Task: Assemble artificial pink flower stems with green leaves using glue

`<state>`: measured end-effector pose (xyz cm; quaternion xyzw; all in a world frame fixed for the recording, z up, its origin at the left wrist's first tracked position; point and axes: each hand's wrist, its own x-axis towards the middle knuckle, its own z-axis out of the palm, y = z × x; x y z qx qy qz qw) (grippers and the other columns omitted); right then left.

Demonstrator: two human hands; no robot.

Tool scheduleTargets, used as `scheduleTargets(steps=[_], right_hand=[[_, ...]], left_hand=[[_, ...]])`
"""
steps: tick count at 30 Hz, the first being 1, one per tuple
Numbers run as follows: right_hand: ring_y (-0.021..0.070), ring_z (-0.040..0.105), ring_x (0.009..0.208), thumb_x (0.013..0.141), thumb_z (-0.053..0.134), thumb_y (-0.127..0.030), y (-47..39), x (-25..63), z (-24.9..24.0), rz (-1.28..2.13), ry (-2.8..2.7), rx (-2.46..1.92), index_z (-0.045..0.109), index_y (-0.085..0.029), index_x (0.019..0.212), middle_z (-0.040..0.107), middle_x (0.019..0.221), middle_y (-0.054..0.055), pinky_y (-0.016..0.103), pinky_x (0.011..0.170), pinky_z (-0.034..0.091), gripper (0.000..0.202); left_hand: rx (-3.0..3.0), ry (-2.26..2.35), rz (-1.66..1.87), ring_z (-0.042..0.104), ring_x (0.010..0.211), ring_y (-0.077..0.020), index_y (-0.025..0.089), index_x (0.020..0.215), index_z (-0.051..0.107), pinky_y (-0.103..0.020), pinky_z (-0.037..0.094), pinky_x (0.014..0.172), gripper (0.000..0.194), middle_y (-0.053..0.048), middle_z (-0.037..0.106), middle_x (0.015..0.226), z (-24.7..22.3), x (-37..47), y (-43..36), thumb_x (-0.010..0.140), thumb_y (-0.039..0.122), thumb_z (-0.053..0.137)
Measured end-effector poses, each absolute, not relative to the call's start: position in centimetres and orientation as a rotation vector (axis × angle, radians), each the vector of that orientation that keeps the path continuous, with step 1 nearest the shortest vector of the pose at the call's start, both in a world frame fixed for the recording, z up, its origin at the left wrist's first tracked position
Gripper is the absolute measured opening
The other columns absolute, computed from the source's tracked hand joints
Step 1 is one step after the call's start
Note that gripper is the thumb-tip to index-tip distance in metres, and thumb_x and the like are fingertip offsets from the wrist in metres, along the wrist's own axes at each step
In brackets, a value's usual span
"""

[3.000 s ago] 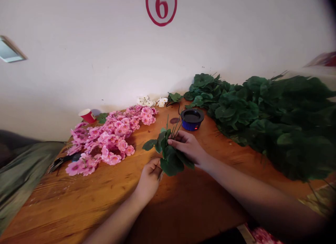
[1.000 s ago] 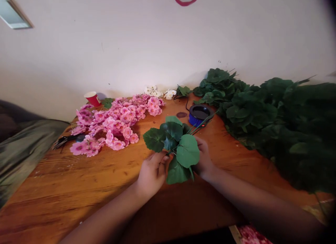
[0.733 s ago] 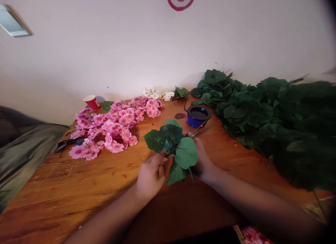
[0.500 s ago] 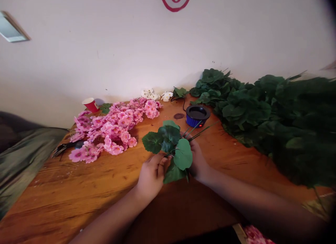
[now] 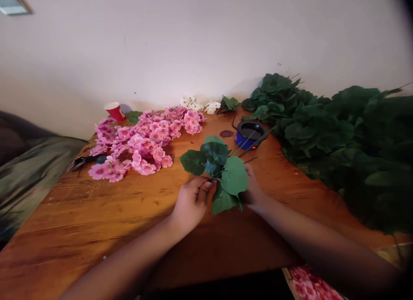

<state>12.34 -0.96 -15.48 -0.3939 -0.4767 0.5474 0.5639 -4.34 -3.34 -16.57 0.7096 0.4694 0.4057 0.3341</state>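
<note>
My left hand [image 5: 192, 201] is closed, with thumb and forefinger pinching the thin stems of an artificial leaf spray [image 5: 215, 158] above the table. The spray has several rounded green leaves, some dark and one paler, and its stem ends point up and to the right. My right hand [image 5: 254, 190] is at the right side of the spray, behind the pale leaf. Leaves hide most of its fingers, so its grip does not show. Beyond the stem ends stands a small blue pot with a black rim [image 5: 252, 132], a red light glowing on its front.
Pink artificial flowers [image 5: 148, 138] lie at left on the wooden table [image 5: 129, 218], near a red paper cup [image 5: 115, 112]. White flowers [image 5: 212, 107] lie by the wall. Dark green leaves [image 5: 322, 132] heap up at right. More pink flowers [image 5: 311, 285] show below the front edge.
The view has shifted, so the table things appear slightly higher and mostly farther right. Both hands stay at the leaf spray, which has also shifted slightly right and up in view.
</note>
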Motion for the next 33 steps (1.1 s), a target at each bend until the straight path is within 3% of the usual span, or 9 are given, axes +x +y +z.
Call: scheduleTargets(steps=[6, 13, 17, 21, 27, 33], right_hand=[[0.0124, 0.054, 0.054, 0.058, 0.088, -0.042, 0.2, 13.0, -14.5, 1.468, -1.209, -0.894, 0.063, -0.021, 0.063, 0.056, 0.057, -0.002, 0.024, 0.052, 0.048, 0.032], [0.0119, 0.057, 0.053, 0.062, 0.084, -0.045, 0.5, 13.4, -14.4, 1.561, -1.129, -0.925, 0.065, -0.021, 0.063, 0.062, 0.061, -0.002, 0.023, 0.053, 0.051, 0.030], [0.0131, 0.062, 0.056, 0.063, 0.083, -0.046, 0.6, 13.2, -14.6, 1.634, -1.083, -0.922, 0.068, -0.021, 0.074, 0.068, 0.068, -0.001, 0.025, 0.055, 0.054, 0.031], [0.0149, 0.063, 0.055, 0.063, 0.083, -0.048, 0.8, 13.2, -14.7, 1.652, -1.058, -0.954, 0.067, -0.020, 0.075, 0.067, 0.065, 0.000, 0.027, 0.054, 0.054, 0.034], [0.0115, 0.058, 0.054, 0.066, 0.083, -0.038, 1.6, 13.8, -14.7, 1.622, -1.257, -0.932, 0.062, -0.019, 0.068, 0.061, 0.060, -0.003, 0.022, 0.052, 0.050, 0.029], [0.0099, 0.057, 0.056, 0.069, 0.081, -0.032, 1.8, 14.7, -14.7, 1.686, -1.357, -0.955, 0.064, -0.017, 0.075, 0.063, 0.066, -0.002, 0.020, 0.053, 0.049, 0.023]], left_hand=[[1.800, 1.257, 1.060, 0.046, 0.060, -0.0123, 0.017, 0.069, 0.053, -0.024, 0.034, 0.056, 0.030, 0.000, 0.053, 0.064, -16.9, -4.3, -3.3, 0.096, 0.028, 0.045], [1.715, 1.203, 1.082, 0.044, 0.061, -0.0121, 0.017, 0.069, 0.053, -0.024, 0.033, 0.056, 0.031, 0.001, 0.051, 0.064, -16.9, -4.1, -3.3, 0.096, 0.031, 0.046], [1.675, 1.150, 1.074, 0.045, 0.063, -0.0124, 0.016, 0.072, 0.057, -0.024, 0.035, 0.057, 0.031, 0.000, 0.052, 0.066, -16.7, -4.0, -3.3, 0.096, 0.031, 0.046], [1.539, 1.087, 1.057, 0.037, 0.056, -0.0108, 0.017, 0.072, 0.055, -0.024, 0.031, 0.053, 0.033, 0.003, 0.043, 0.060, -17.0, -3.9, -3.1, 0.096, 0.038, 0.047], [1.497, 1.100, 1.015, 0.033, 0.052, -0.0096, 0.018, 0.064, 0.048, -0.024, 0.027, 0.050, 0.039, 0.004, 0.038, 0.055, -17.3, -3.8, -3.1, 0.095, 0.042, 0.047], [1.538, 1.153, 0.971, 0.036, 0.048, -0.0096, 0.017, 0.071, 0.055, -0.024, 0.028, 0.048, 0.035, 0.005, 0.041, 0.053, -18.0, -3.8, -3.3, 0.097, 0.039, 0.045]])
